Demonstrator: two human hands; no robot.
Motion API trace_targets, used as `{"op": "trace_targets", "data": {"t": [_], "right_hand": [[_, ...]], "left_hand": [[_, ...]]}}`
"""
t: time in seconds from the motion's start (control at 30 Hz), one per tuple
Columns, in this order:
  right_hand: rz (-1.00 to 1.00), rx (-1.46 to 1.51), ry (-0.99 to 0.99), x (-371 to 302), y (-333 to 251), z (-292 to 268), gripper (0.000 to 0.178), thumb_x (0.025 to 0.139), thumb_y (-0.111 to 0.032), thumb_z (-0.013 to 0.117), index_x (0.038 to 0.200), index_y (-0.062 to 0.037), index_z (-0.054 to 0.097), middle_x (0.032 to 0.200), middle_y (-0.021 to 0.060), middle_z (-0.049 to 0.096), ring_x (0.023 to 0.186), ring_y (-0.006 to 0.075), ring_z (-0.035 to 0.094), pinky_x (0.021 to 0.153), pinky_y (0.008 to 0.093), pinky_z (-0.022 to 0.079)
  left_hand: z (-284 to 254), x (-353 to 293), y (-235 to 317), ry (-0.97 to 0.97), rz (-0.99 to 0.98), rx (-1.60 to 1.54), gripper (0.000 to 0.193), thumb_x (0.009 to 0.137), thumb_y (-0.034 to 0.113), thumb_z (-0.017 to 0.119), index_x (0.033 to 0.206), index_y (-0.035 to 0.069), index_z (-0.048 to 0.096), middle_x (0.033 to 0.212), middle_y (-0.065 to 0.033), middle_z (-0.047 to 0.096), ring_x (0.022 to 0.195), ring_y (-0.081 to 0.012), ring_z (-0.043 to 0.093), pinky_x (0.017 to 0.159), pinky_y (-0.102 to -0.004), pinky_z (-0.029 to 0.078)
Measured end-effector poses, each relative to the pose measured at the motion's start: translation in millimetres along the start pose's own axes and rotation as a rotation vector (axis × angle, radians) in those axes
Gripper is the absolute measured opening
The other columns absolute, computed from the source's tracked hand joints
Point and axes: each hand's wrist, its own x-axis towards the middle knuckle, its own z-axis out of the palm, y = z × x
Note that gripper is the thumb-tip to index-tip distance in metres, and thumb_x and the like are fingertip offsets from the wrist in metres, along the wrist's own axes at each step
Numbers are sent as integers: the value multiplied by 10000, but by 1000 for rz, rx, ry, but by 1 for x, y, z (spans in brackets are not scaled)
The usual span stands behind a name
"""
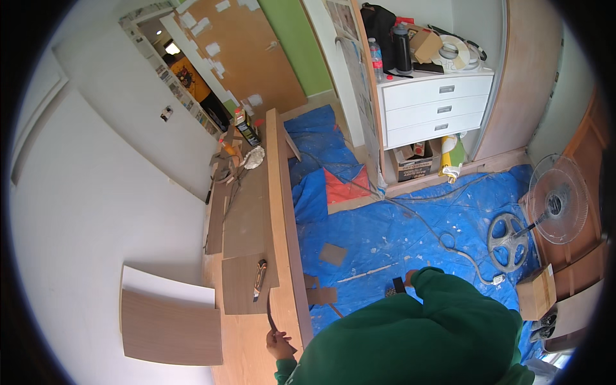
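1. Apparently the work is partway along: small brown offcuts (333, 254) lie on the blue tarpaulin (366, 240) at centre, which suggests some cutting is done.
2. Meanwhile, the wood-grain sheet (238, 295) at lower centre-left looks loose on the wooden countertop (247, 350), and a brown panel (170, 330) stands at lower left by the wall. Whether any piece has been fixed, I cannot tell.
3. The thin dark strip (270, 313) is at the lower centre-left, over the countertop's edge; it seems not to be set in place. It looks narrow, slightly curved and flexible, its upper end near the sheet's corner.
4. The left hand (279, 344) has its fingers curled around the strip's lower end, with little gap between them.
5. The right hand (410, 277), at lower centre, is mostly hidden by the green sleeve (436, 289). A dark block (398, 285) sits just beside it; I cannot tell whether it is gripped.
6. An orange-and-black utility knife (259, 280) lies unheld on the sheet.
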Motion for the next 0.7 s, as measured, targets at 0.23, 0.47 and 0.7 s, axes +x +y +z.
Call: {"op": "trace_targets", "data": {"t": [0.23,0.47,0.7], "right_hand": [[128,165,85,25,73,-133,520,872,-537,710,1092,-74,797,1137,195,760,1107,390,709,984,508,548],[82,545,243,53,49,-245,405,883,-472,738,1018,-91,766,1033,192,765,1014,407,713,917,494,553],[386,458,153,72,95,-281,371,944,-406,721,916,-35,721,793,130,737,666,279,713,665,453,574]], "left_hand": [[97,24,40,-196,-125,73,175,1040,62,532,1144,-46,622,808,-119,696,577,-179,663,529,-322,553],[174,131,37,-300,-86,133,186,1039,83,534,1155,-34,620,772,-99,693,563,-155,640,501,-314,528],[284,317,96,-454,-9,170,260,1052,185,559,1190,-9,662,784,-96,704,607,-174,667,548,-328,545]]}}
